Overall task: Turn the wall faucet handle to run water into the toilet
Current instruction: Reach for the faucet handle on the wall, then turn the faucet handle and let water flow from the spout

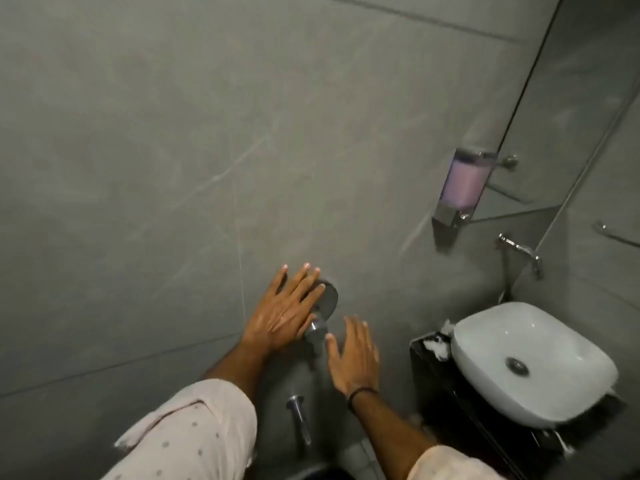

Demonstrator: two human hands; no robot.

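A round chrome wall plate with a short faucet handle [320,322] is set into the grey tiled wall, low in the middle of the view. My left hand [282,311] lies flat with fingers spread, partly over the plate and touching the handle's left side. My right hand [353,358] is open just right of and below the handle, its thumb near the handle's end; it holds nothing. Below them a chrome spout [299,419] sticks out of the wall. The toilet is hidden, apart from a dark shape at the bottom edge.
A white basin [530,362] sits on a dark counter [433,368] at the right, with a chrome basin tap [521,251] above it. A pink soap dispenser [462,187] hangs on the wall beside a mirror [571,116]. Grey wall tiles fill the left.
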